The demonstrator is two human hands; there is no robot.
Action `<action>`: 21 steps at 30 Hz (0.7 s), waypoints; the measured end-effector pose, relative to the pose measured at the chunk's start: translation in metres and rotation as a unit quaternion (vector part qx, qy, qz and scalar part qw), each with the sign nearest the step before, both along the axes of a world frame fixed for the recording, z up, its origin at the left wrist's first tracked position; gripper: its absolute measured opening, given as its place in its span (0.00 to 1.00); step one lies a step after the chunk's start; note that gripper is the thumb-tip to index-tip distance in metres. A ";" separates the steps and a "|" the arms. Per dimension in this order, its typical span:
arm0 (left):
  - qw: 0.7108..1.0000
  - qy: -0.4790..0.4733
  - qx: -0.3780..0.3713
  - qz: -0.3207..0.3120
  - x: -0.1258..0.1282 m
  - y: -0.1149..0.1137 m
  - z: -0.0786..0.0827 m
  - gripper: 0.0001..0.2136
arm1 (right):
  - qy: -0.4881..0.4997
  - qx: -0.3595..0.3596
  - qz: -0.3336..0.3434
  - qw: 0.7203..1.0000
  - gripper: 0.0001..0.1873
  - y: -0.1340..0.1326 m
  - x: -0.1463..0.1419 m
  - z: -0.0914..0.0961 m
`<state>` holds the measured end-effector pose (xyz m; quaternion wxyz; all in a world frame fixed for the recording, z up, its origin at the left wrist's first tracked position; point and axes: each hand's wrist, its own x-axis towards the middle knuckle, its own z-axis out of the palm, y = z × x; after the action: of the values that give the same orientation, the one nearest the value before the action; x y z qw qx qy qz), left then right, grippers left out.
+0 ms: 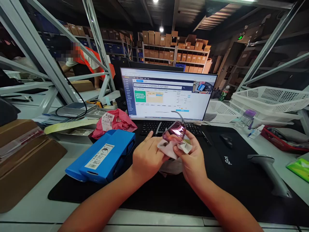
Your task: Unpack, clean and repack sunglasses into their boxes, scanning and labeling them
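Above the black desk mat, both my hands hold a pair of glasses [175, 129] with shiny pink-purple lenses, one thin temple pointing up. My left hand [146, 155] is closed on the near side of the frame, its fingertips partly hidden behind the glasses and cloth. A pale cleaning cloth [169, 150] with a zigzag edge is pinched against the lens by my right hand [195, 156], thumb in front and fingers behind. Left of my hands lies a blue box [102, 154] with a white label. Behind it is a crumpled pink-red bag [120, 122] with a barcode sticker.
A monitor [166, 93] and a black keyboard [149, 127] stand ahead. On the right are a mouse [226, 140], a grey barcode scanner [270, 174] and white baskets [270, 98]. A cardboard box [26, 164] sits at left. A person in an orange vest [89, 61] bends beyond the metal frame.
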<state>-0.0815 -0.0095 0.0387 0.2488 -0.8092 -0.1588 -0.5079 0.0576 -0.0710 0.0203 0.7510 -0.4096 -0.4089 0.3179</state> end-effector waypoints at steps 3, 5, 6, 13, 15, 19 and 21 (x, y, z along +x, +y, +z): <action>0.999 0.002 0.024 -0.043 0.000 -0.002 -0.002 0.14 | 0.029 -0.001 0.027 0.999 0.40 -0.006 0.012 0.011; 0.997 0.007 0.041 -0.058 0.001 -0.003 -0.004 0.13 | 0.053 -0.011 0.044 0.998 0.40 -0.008 0.026 0.019; 0.997 0.011 0.052 -0.062 0.002 -0.004 -0.004 0.11 | 0.063 -0.019 0.051 0.997 0.38 -0.008 0.034 0.023; 0.994 0.038 0.076 -0.068 0.005 -0.009 -0.006 0.13 | 0.074 -0.042 0.097 0.992 0.22 -0.001 0.052 0.031; 0.997 0.046 0.039 -0.049 0.005 -0.008 -0.007 0.14 | 0.073 -0.017 0.037 0.997 0.25 -0.002 0.034 0.026; 0.999 0.032 0.013 -0.035 0.003 -0.003 -0.005 0.12 | 0.041 0.010 -0.026 0.999 0.33 -0.007 0.000 0.015; 0.998 0.030 0.023 -0.045 0.001 -0.001 -0.003 0.09 | 0.024 0.001 -0.004 1.000 0.34 -0.006 0.001 0.014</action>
<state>-0.0803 -0.0106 0.0361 0.2495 -0.8245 -0.1029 -0.4973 0.0589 -0.0773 0.0342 0.7622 -0.4032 -0.3890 0.3243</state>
